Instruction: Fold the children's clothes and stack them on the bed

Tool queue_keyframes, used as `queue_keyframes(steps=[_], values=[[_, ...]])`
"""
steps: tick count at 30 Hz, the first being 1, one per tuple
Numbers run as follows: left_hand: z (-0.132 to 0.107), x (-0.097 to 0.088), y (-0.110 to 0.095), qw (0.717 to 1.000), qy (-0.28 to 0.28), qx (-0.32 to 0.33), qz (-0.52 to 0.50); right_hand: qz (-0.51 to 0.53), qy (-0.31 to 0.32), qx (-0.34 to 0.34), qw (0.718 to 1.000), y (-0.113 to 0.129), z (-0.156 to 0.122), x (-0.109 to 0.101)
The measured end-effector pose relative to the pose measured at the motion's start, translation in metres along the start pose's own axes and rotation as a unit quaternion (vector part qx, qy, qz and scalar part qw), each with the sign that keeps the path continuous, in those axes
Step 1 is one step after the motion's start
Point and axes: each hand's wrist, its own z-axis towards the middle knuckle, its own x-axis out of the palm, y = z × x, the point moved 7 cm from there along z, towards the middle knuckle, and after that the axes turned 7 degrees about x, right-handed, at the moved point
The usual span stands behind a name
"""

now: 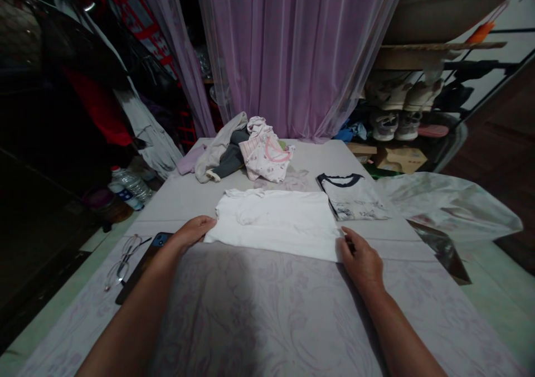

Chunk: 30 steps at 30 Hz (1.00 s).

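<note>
A white shirt lies spread in a folded rectangle on the table, its long side facing me. My left hand pinches its near left corner, with the thumb on top and the fingers mostly hidden beneath. At the opposite end, my right hand grips the near right edge between thumb and fingers. Just beyond that hand rests a folded grey-white T-shirt with a dark neckband. Behind the white shirt sits a loose heap of clothes, including a pink-and-white printed garment and a dark grey one.
Eyeglasses and a phone lie by my left forearm on the patterned tablecloth. A purple curtain hangs behind the table. Shoes stand on a rack at right, above a clear plastic bag. Bottles stand at left.
</note>
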Motion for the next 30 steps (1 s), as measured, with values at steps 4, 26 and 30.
queue_keyframes(steps=[4,26,30], values=[[0.001,0.001,-0.006,1.000,-0.006,0.022,0.011,0.029,-0.014,0.005,0.999,0.006,-0.001,-0.003],[-0.013,0.006,-0.012,0.994,0.039,0.098,0.025,-0.022,0.051,0.041,0.998,0.002,0.000,0.004],[-0.018,0.007,-0.021,0.991,0.055,0.116,0.032,-0.016,0.056,0.066,0.996,0.002,0.001,-0.001]])
